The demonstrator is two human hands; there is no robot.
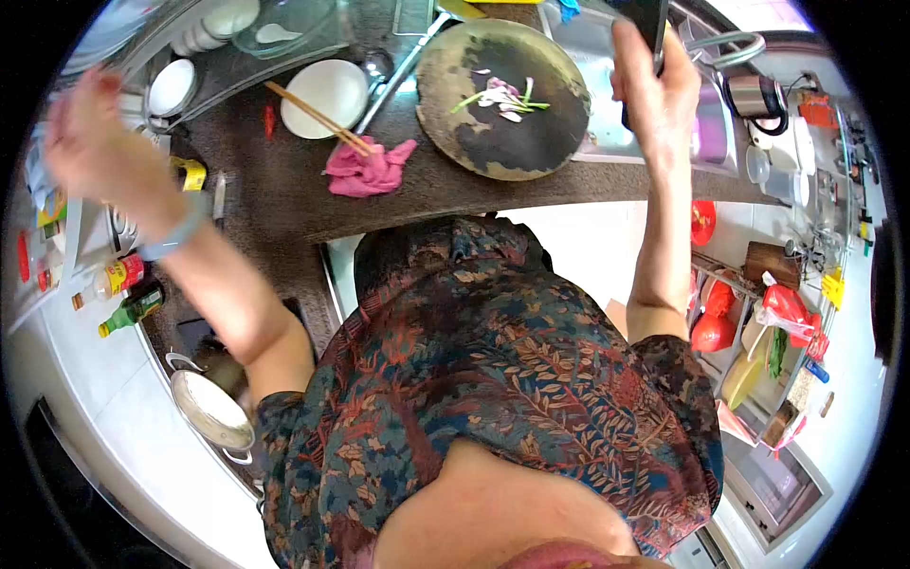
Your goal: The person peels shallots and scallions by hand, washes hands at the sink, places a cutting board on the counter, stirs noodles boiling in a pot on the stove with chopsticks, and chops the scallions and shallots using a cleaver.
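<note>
My left hand (104, 147) is raised at the far left near the shelf with bowls, smeared by motion; its fingers cannot be made out. On the right, my right hand (659, 90) is wrapped round a black object (646, 24), perhaps a knife, over the sink. Between them lies a round, dark-stained chopping board (455, 142) with chopped garlic and green stems (507, 97) on it. To its left, chopsticks (327, 121) rest across a white plate (325, 85), their tips by a crumpled pink cloth (368, 169).
The metal sink (607, 133) adjoins the board's right side. A kettle (755, 98) stands at the right. Bottles (130, 308) and a white pan (210, 408) are at the left. A ladle (377, 66) lies behind the plate, near a small bowl (172, 88).
</note>
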